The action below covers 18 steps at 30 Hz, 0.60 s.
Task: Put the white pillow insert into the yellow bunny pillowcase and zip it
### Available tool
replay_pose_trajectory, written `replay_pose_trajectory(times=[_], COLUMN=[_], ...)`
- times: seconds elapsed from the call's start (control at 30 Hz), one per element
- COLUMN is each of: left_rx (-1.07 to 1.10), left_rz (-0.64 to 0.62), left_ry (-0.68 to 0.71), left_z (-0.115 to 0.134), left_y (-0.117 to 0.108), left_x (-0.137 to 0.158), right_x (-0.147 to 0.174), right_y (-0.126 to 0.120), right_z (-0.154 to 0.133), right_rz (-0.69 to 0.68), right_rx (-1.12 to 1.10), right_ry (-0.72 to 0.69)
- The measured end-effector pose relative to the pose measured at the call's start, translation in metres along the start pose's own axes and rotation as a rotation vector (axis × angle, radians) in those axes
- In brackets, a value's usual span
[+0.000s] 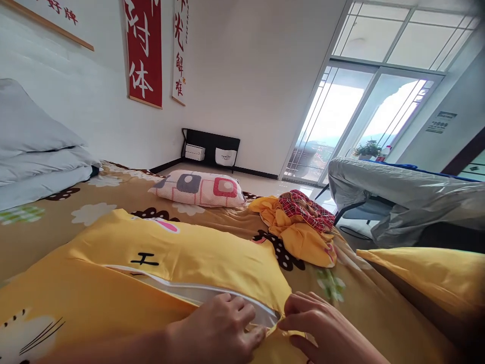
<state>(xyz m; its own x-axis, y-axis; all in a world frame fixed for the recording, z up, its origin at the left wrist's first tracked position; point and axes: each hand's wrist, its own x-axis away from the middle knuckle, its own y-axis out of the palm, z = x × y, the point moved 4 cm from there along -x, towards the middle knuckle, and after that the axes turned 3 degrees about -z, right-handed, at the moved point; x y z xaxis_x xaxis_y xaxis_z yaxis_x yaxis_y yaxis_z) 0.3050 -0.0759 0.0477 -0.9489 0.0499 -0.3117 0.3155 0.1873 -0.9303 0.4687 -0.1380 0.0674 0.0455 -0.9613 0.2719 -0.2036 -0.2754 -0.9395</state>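
Observation:
A yellow pillowcase (pixel 182 253) with cartoon markings lies on the bed in front of me, plump with a pillow inside. Its white zipper (pixel 235 290) gapes along the near side, and the pale inner pillow (pixel 197 292) shows through the slit. My left hand (pixel 222 326) is closed at the near edge of the opening, fingers curled down on the yellow cloth. Beside it, my right hand (pixel 318 323) pinches the right end of the opening near the zipper's end. Whether it holds the zipper pull is hidden by the fingers.
A pink checked pillow (pixel 200 188) lies farther back on the brown patterned bedspread (pixel 341 308), with crumpled yellow and red plaid cloth (pixel 303 215) to its right. White bedding (pixel 38 146) is stacked at left. Another yellow pillow (pixel 435 273) and a covered table (pixel 379 182) stand right.

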Motion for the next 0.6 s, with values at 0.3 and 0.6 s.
replay_pose_trajectory(times=[0.3,0.6], left_rx=[-0.043,-0.041], left_rz=[0.073,0.006], left_ry=[-0.015,-0.090], left_z=[0.010,0.014], left_y=[0.019,0.031], left_x=[-0.002,-0.003], right_x=[-0.003,-0.019], right_y=[0.000,-0.003], right_z=[0.002,0.006], right_rz=[0.109,0.132], right_rx=[-0.086,-0.114], right_ry=[-0.067,-0.028])
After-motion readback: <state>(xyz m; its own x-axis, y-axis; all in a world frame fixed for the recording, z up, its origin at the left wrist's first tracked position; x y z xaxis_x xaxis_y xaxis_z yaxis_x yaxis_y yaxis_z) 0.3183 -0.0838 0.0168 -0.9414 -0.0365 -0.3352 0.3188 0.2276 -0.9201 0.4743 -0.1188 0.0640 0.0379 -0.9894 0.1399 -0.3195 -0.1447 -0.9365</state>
